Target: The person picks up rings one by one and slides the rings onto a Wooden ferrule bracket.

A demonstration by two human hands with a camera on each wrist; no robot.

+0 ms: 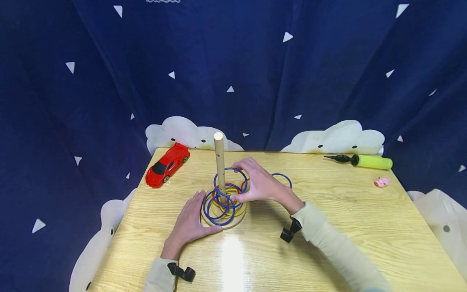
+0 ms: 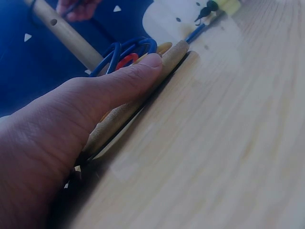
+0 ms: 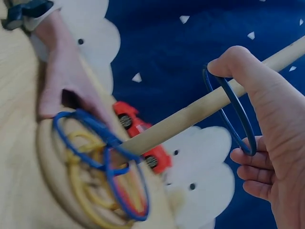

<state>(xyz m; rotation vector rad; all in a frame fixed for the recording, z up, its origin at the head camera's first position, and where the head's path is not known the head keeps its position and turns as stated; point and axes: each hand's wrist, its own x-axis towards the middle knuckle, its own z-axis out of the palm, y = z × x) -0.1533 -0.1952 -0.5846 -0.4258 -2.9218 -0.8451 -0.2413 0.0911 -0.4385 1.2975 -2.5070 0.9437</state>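
My right hand (image 1: 260, 180) pinches a blue ring (image 3: 240, 114) between thumb and fingers; the wooden peg (image 1: 220, 160) passes through this ring. Below it, several blue, yellow (image 3: 76, 183) and red rings lie in a loose heap around the foot of the peg, on a round wooden base (image 1: 235, 223). My left hand (image 1: 189, 221) grips the near left side of that base, thumb (image 2: 136, 76) along its rim. Its other fingers are hidden in the left wrist view.
A second blue ring (image 1: 288, 179) lies on the table (image 1: 328, 219), partly behind my right forearm. Back left sits a red toy car (image 1: 168, 165). At the far right are a yellow-green hand pump (image 1: 372, 162) and a small pink pig (image 1: 381, 182). A dark blue curtain (image 1: 255, 73) hangs behind.
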